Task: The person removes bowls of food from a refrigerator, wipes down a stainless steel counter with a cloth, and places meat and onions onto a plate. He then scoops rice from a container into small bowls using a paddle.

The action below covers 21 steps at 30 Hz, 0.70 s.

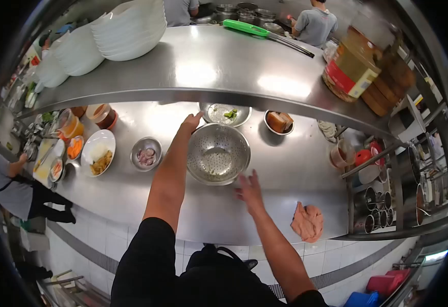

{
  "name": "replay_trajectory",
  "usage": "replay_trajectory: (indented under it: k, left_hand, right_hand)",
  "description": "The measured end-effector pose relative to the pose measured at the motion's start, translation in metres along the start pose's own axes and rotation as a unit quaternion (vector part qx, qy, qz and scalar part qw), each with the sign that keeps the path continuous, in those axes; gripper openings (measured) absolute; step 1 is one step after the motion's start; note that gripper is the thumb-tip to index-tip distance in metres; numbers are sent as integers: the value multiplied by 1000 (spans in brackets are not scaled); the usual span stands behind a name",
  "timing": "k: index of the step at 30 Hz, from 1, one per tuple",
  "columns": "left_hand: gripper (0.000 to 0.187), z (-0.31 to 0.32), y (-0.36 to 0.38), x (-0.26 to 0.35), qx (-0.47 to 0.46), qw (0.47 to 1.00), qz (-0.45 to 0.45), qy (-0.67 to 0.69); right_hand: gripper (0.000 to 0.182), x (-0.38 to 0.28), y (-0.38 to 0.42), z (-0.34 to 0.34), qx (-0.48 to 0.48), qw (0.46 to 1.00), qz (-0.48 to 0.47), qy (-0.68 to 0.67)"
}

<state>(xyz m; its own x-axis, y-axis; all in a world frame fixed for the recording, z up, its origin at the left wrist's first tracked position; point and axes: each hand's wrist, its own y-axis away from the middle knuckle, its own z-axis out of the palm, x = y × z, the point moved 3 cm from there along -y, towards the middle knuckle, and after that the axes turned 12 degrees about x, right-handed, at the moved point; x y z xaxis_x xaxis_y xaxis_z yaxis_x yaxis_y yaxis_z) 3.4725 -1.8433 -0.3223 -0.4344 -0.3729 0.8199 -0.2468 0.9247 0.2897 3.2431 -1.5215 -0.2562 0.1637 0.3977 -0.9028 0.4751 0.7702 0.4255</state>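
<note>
Sitting between left hand (193, 121), right hand (249, 192) — perforated bowl (219, 146), on counter (290, 174)

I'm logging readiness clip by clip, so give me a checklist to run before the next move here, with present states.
1. Right hand free: ok, fingers spread, holding nothing.
2. Left hand grip secure: cannot tell; its fingertips are by the rear dish.
3. Large colander open side up: ok.
4. Large colander free of scraps: not ok, small bits lie inside.
5. Pink cloth away from the large colander: ok, well apart.
</note>
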Motion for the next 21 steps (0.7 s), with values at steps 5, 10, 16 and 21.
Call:
replay_trajectory:
  k: [5,10,16,21]
  left_hand:
    - [40,46,-15,12,-113,969,-17,217]
    - [42,-17,47,8,21,979,-42,199]
    - [46,-94,144,-59,65,985,-26,159]
    - [57,-110,169,-112,18,994,46,94]
  right_hand:
    - [43,21,-46,18,30,999,6,-35]
    - [38,7,-57,-48,98,992,32,-74]
    - [36,-23,-99,-59,94,994,15,-57]
    - [48,-40,-137,-4,-3,988,30,-153]
